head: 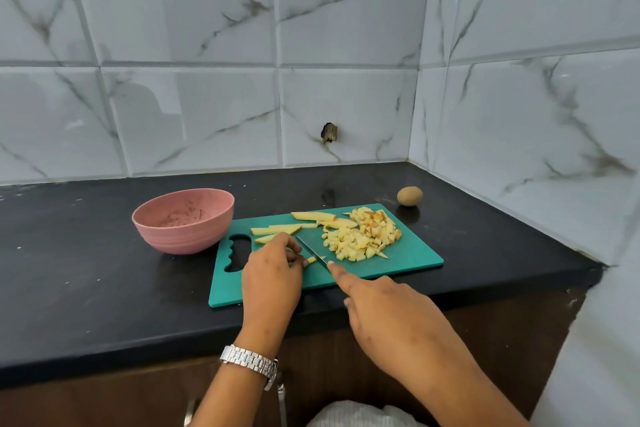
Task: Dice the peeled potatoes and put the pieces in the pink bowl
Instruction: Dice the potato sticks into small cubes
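The teal cutting board lay on the black counter, its handle cut-out towards the pink bowl. The bowl stood upright on the counter just beside the board's left end, and its inner wall showed faint dark smears. A heap of diced pieces occupied the right half of the board. Several cut strips lay along the board's far left portion, apart from the heap. The left hand, with a metal wristwatch on its wrist, was curled over the near left part of the board, its fingertips pinching a short potato strip against the surface. The right hand gripped the knife, with the handle hidden beneath the palm and the forefinger laid straight along the back of the blade. The blade ran diagonally between the left hand and the heap, with its edge against the held strip. A round brown item sat on the counter beyond the board's far right corner, near the tiled wall; whether it was an unpeeled potato could not be determined.
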